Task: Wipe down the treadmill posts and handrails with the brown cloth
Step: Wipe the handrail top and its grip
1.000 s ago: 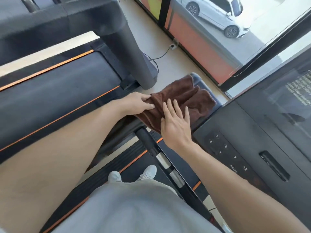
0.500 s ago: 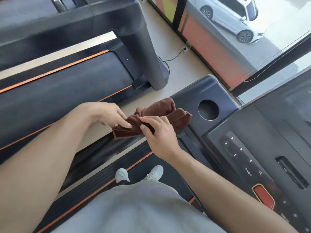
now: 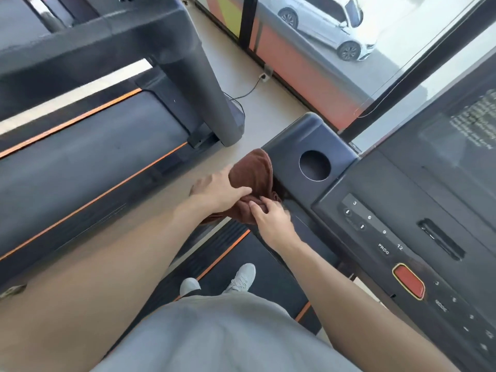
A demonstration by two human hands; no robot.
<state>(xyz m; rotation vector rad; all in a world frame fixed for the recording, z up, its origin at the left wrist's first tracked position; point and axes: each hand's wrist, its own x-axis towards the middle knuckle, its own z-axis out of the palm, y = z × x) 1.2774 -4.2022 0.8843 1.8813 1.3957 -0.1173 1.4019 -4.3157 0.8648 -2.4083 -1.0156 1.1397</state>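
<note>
Brown cloth hangs bunched against the left edge of the treadmill console, just beside the round cup recess. Its long axis runs from the rounded top near the console's front corner down toward the person, ending in a crumpled lower fold between the two hands. The upper part looks draped over something beneath it, though what it covers cannot be made out.

The left hand lies along the left side of the cloth with the thumb laid across the front of the fabric and the fingers reaching round the far side, gripping it; the fingertips are hidden or blurred. The right hand holds the lower fold, with the thumb and curled fingers pinching the fabric from the right.

The cup recess is a dark circular well, and nothing can be seen inside it. Right of it the console carries a strip of numbered buttons, a narrow slot and a red button.

Below the hands, grey shoes stand on the dark belt with its orange edge line. A neighbouring treadmill's grey post rises on the left, and a white car is parked beyond the window.
</note>
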